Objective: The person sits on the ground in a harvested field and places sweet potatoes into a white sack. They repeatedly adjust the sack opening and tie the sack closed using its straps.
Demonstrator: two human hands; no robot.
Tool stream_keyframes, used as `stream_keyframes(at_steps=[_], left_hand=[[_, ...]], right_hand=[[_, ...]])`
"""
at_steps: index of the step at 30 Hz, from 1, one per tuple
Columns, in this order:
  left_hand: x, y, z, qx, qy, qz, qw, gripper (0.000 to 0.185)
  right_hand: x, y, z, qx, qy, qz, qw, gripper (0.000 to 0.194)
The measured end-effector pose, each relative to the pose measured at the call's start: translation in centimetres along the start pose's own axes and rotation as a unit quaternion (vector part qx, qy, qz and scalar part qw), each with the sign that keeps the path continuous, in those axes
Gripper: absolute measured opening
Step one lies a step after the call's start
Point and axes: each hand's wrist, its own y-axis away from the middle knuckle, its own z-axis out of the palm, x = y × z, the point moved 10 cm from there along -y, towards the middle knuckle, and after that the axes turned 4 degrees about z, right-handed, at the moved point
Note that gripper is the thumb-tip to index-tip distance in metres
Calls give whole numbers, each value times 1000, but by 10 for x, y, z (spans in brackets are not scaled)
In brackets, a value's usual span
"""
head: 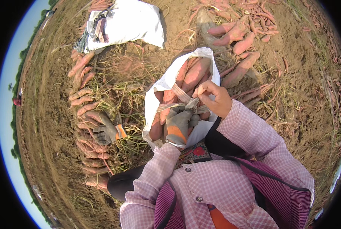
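Directly before me stands a white sack (152, 114) with its mouth spread, full of large sweet potatoes (197, 75). Pale woven straps (181, 93) cross over the roots and meet in a knot or loop (192, 103) near the middle of the opening. My left hand (179, 124), in a grey work glove with an orange cuff, grips the straps just below that knot. My right hand (214, 97) is bare and pinches at the knot's upper right side with thumb and forefinger; the strap between those fingertips is mostly hidden.
A grey-and-orange glove (109, 132) lies on sweet potatoes (94, 150) lined up at left. Behind, a white sack (136, 21) has a bundle of straps (99, 28) on it. More sweet potatoes (234, 35) are heaped at upper right. Dry vines (121, 91) cover the soil.
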Motion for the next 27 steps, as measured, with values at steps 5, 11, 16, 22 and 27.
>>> stream_keyframes(at_steps=[5,11,16,22,27], left_hand=[[-15,-7,-15,-13,-3,-8,1000,13],[-8,2,-12,28,-55,25,998,11],[2,14,-5,35,-60,101,993,18],[2,26,23,-17,-566,251,785,31],[-13,25,20,-36,-441,264,857,34]], right_hand=[[5,7,10,-56,-89,51,993,30],[13,18,18,-50,-67,109,990,32],[-32,31,29,-7,40,-63,997,19],[-73,60,50,-23,212,-175,961,24],[-68,79,39,-23,220,-37,974,21]])
